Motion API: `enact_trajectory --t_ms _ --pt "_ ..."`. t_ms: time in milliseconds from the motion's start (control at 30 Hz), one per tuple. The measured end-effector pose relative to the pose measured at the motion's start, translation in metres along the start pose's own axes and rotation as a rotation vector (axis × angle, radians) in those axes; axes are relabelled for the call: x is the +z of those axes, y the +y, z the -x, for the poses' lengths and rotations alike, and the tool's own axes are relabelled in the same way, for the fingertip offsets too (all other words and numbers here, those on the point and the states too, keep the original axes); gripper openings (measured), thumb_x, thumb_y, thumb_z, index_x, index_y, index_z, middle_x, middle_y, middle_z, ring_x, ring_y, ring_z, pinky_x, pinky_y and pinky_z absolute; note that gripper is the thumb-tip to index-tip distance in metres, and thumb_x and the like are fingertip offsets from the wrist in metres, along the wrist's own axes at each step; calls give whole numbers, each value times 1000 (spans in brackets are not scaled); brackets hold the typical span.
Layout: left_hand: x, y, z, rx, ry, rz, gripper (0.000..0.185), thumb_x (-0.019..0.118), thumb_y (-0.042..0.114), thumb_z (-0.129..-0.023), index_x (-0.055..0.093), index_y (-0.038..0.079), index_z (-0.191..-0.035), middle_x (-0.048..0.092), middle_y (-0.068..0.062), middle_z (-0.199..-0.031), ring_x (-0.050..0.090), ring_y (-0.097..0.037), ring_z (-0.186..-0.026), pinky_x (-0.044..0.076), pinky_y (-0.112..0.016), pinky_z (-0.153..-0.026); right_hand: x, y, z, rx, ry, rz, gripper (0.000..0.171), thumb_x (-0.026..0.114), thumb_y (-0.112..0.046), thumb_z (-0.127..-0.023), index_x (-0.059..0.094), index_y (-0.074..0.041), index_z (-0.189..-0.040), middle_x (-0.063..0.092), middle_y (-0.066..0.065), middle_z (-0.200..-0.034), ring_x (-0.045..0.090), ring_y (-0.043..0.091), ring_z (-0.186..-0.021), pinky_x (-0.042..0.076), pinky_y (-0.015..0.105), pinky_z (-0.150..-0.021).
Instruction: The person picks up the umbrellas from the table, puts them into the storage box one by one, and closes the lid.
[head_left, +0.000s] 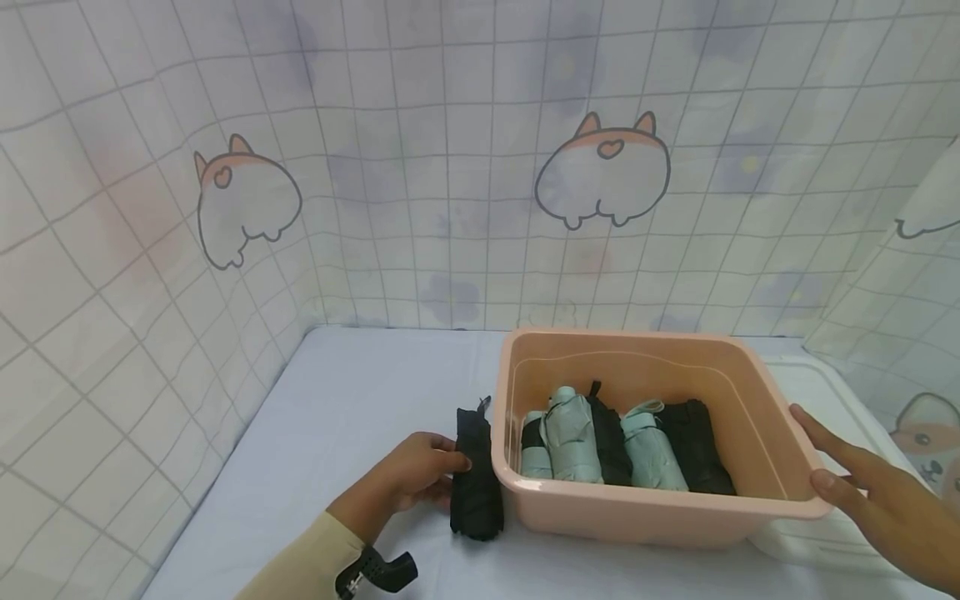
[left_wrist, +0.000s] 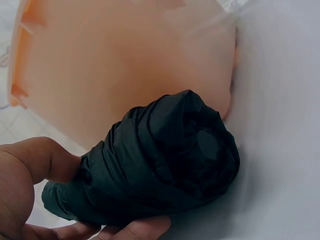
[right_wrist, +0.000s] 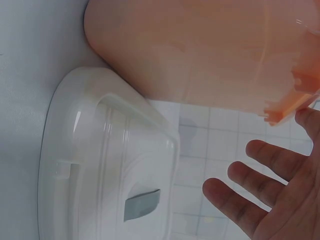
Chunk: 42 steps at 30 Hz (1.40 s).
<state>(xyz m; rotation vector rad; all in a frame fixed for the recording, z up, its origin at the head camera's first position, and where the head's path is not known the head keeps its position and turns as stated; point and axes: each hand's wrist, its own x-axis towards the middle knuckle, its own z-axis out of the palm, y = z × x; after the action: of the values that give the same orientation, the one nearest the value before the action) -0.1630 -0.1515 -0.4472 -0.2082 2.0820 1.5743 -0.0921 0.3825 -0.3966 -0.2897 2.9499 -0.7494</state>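
Note:
My left hand (head_left: 423,471) holds a folded black umbrella (head_left: 477,492) between thumb and fingers, beside the left wall of a peach plastic bin (head_left: 637,525). The left wrist view shows the umbrella's gathered fabric end (left_wrist: 175,155) close up, with the thumb on one side and fingers under it. My right hand (head_left: 870,487) touches the bin's right rim with its fingers extended. Inside the bin lie several folded umbrellas side by side: pale green ones (head_left: 573,437) and black ones (head_left: 693,446).
A white plastic lid (right_wrist: 115,165) with a grey-green tab (right_wrist: 142,205) lies to the right of the bin, partly hidden by it in the head view. A white cloth covers the table (head_left: 360,392). Grid-patterned curtains (head_left: 405,167) hang behind and at both sides.

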Motion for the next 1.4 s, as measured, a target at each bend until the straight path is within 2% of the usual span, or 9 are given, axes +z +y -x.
enact_trajectory --t_ms 167,333,633,867,1100,1400 --pt "-7 3 5 18 19 3 60 73 18 -90 48 -9 -139 69 -17 -108 71 -31 -90 62 -44 -73 1 2 0 7 -3 0 69 42 -38 -111 -3 -34 -164 31 46 -149 69 42 -90 52 63 -53" --pt "-15 9 11 22 42 14 64 73 17 -90 45 -9 -142 67 -19 -115 71 -32 -94 62 -45 -73 1 0 0 21 -7 5 70 41 -39 -111 -3 -33 -164 31 47 -148 69 40 -90 52 62 -54" --pt "-25 24 22 54 61 10 63 74 19 -91 47 -7 -142 64 -20 -122 69 -33 -99 62 -46 -77 -4 -8 -1 38 -11 24 70 40 -40 -111 -3 -26 -164 30 47 -147 67 42 -90 51 64 -56" --pt "-31 40 34 97 79 24 60 72 18 -91 49 -7 -141 65 -19 -122 70 -33 -98 61 -47 -78 -3 -8 -1 39 -8 28 71 40 -41 -111 -3 -25 -165 31 47 -147 65 50 -92 51 66 -57" --pt "-40 51 38 113 88 50 57 70 17 -94 49 -3 -143 65 -19 -123 69 -34 -99 61 -48 -80 -3 -8 -1 27 -3 26 71 41 -39 -111 -3 -26 -164 30 48 -147 64 57 -93 51 68 -57" --pt "-51 65 46 129 66 78 56 68 17 -96 46 -3 -144 62 -20 -127 68 -34 -102 59 -49 -85 -4 -8 -4 65 -26 32 73 40 -43 -110 -3 -20 -164 30 47 -147 65 49 -93 52 68 -59"
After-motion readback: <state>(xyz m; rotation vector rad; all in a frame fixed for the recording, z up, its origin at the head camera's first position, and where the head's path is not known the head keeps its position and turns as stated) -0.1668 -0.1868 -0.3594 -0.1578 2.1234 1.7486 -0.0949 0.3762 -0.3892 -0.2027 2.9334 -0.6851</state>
